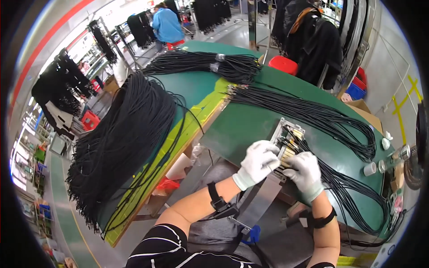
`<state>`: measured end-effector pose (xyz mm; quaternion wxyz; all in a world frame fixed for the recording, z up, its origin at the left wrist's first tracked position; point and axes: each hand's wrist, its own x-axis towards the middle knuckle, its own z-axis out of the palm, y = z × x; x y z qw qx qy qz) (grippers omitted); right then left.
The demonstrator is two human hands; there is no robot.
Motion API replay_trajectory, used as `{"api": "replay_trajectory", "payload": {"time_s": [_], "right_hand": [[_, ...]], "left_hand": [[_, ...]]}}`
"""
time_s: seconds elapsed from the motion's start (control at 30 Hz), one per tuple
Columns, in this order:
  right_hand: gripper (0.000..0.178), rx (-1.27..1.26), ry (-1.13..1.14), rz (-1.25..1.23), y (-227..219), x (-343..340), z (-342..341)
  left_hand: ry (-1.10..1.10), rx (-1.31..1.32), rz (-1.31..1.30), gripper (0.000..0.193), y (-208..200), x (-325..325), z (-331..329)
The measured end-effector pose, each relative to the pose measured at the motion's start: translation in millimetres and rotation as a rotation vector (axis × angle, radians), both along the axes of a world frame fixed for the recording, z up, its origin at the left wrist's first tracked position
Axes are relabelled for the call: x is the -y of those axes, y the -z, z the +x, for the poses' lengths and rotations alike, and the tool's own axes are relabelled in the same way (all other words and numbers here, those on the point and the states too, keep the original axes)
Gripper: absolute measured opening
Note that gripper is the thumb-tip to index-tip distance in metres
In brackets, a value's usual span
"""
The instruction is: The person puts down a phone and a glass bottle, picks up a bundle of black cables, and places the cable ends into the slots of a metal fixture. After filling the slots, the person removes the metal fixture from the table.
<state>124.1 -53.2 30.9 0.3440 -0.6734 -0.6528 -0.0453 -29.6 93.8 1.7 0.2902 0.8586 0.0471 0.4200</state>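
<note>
My left hand, in a white glove, is at the left side of a metal fixture on the green table. Its fingers are drawn together, and what they hold is too small to make out. Across the fixture's near right side is my right hand, also gloved, with thumb and fingers pinched close to the left fingertips. Whatever sits in that pinch is hidden. Yellowish pieces lie in a row on the fixture. Black cables run from it past my right hand and loop over the table's right part.
Another bundle of black cables lies farther back on the green table. To the left, a large cable heap covers a second table, and a tied bundle rests behind. A glass jar and a white cup stand at right.
</note>
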Motion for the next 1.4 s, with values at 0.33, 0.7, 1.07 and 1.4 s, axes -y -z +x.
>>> {"api": "replay_trajectory", "payload": {"time_s": [0.33, 0.7, 1.07, 1.4], "right_hand": [[0.009, -0.289, -0.022, -0.217, 5, 19, 23], [0.009, 0.124, 0.119, -0.14, 3, 10, 20], [0.009, 0.169, 0.124, -0.173, 6, 12, 16], [0.011, 0.253, 0.312, -0.155, 12, -4, 37]], "left_hand": [[-0.11, 0.019, -0.163, 0.012, 14, -13, -8], [-0.166, -0.127, -0.121, 0.008, 19, -25, -7], [-0.111, -0.155, -0.107, 0.016, 22, -18, -6], [-0.069, -0.279, 0.287, 0.027, 14, -6, 6]]}}
